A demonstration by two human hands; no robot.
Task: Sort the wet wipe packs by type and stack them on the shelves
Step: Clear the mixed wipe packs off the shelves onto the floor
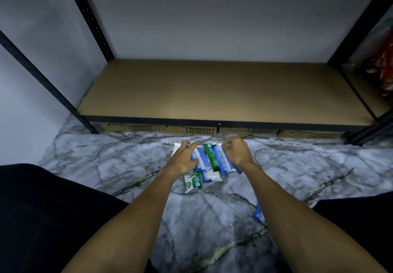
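Observation:
Several wet wipe packs lie in a small pile on the marble floor in front of the low shelf (pixel 212 94). My left hand (pixel 184 160) rests with spread fingers on a blue pack (pixel 202 160) and a white pack (pixel 177 147). My right hand (pixel 236 151) has its fingers curled over the far end of another blue pack (pixel 224 163). A green pack (pixel 211 157) stands between the two blue ones. Nearer me lie a green-and-white antibacterial pack (pixel 192 182) and a white-and-blue pack (pixel 211 176). One more blue pack (pixel 258 213) peeks out beside my right forearm.
The shelf is a bare wooden board in a black metal frame with uprights (pixel 85 121) at its corners. Flat cardboard boxes (pixel 191 129) sit under it. Red bags (pixel 385 70) fill the neighbouring shelf on the right. My dark-clothed knees (pixel 53 209) flank the floor space.

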